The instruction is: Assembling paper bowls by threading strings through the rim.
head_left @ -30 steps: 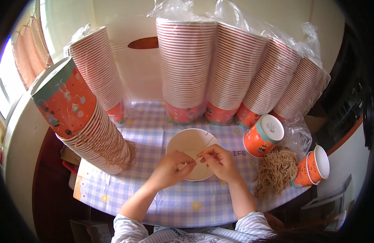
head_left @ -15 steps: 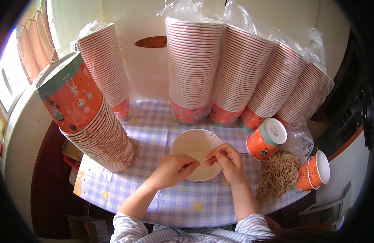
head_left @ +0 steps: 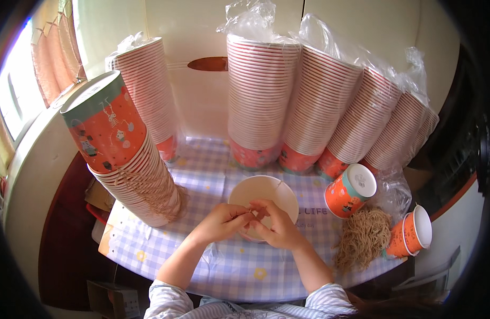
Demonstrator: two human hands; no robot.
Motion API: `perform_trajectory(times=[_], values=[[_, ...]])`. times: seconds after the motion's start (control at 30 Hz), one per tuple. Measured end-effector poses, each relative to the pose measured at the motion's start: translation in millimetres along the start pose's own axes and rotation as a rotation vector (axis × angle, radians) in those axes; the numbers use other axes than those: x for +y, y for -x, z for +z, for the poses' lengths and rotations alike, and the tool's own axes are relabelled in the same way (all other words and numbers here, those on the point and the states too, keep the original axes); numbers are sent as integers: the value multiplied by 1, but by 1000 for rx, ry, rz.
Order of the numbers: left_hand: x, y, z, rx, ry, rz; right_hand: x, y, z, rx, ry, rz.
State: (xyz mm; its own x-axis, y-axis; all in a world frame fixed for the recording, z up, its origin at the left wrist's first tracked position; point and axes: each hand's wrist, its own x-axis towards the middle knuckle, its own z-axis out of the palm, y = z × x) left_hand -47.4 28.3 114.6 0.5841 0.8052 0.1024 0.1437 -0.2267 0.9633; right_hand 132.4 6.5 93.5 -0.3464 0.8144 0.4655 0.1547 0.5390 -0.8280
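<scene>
A paper bucket (head_left: 242, 187) with a white inside stands upright on the table in front of me. Over its near side my left hand (head_left: 222, 223) and my right hand (head_left: 279, 226) meet, both with fingertips pinched on a thin string. Little of that string shows between the fingers. A short piece of string (head_left: 279, 183) shows at the bucket's far rim. To the right lies a tangled bundle of tan string (head_left: 363, 237), beside an upside-down orange bucket (head_left: 343, 199).
A tall leaning stack of nested buckets (head_left: 141, 189), strings hanging from its side, stands at left. Behind are several plastic-wrapped stacks (head_left: 263, 95). Two nested buckets (head_left: 409, 232) lie tipped at the right edge of the checked tablecloth (head_left: 202, 276).
My right hand has moved left and its fingers now touch those of my left hand. The whole view has shifted slightly, with the bucket appearing a little lower.
</scene>
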Motion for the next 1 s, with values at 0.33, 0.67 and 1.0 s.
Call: perform_trajectory(times=[0.33,0.67,1.0], values=[[-26,4,2,110,245,-23,-6,4,1,-7,218,94],[-40,25,10,257,389,33,-11,0,9,37,376,-53],[-51,30,20,419,258,122,-7,-1,14,109,449,-96]])
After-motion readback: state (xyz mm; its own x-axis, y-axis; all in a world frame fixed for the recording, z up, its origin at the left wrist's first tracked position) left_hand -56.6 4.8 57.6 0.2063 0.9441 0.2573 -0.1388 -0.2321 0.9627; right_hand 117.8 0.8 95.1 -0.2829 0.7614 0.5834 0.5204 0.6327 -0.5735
